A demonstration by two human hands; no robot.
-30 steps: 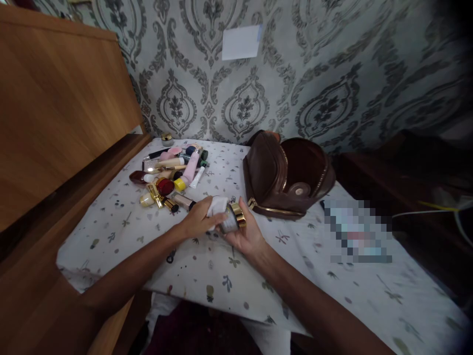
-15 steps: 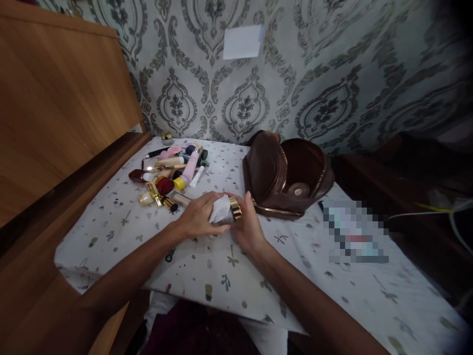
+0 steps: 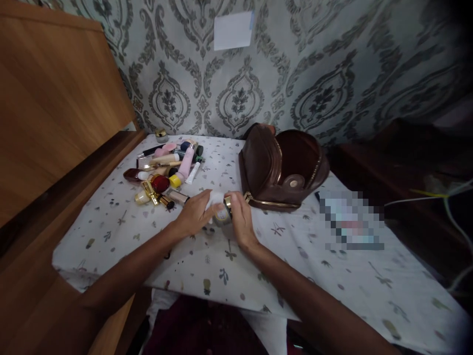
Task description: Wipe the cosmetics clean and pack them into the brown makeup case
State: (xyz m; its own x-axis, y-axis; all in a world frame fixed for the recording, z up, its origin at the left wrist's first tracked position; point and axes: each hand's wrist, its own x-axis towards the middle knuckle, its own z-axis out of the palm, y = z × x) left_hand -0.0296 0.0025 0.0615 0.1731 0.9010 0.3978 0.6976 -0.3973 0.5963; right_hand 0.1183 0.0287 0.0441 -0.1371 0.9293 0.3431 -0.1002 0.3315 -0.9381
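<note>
Both hands meet over the near middle of the worktop [image 3: 140, 256], which has a white cover printed with small plants. The left hand [image 3: 194, 214] is closed around a crumpled white tissue [image 3: 215, 199] and presses it against the side of a glass jar [image 3: 222, 217]. The right hand [image 3: 242, 219] grips the same jar at its gold lid [image 3: 228, 204], fingers bent over the top. The jar lies tilted between the hands, lid toward the right hand, with part of a label showing; whether its base touches the cover cannot be told. Just beyond the left hand lies a small bottle [image 3: 178, 196] with a dark cap. Farther back on the left is a loose heap of cosmetics: a pink tube [image 3: 186, 161] with a yellow cap [image 3: 175, 182], a slim white tube [image 3: 193, 173] beside it, a round red case [image 3: 160, 183], some gold tubes [image 3: 150, 192], a dark red-brown bottle [image 3: 130, 174] and a black stick [image 3: 150, 151]. A second jar [image 3: 161, 136], also gold-lidded, stands upright near the wall, apart from the heap. Right of the hands, a brown bag [image 3: 260, 165] sits with its zip open and the dark inside showing. Right of the bag, a flat item [image 3: 351, 219] is blurred out, so its details cannot be told. A white sheet [image 3: 232, 31] is on the patterned wall [image 3: 203, 59], and a wooden panel [image 3: 55, 74] rises on the left.
</note>
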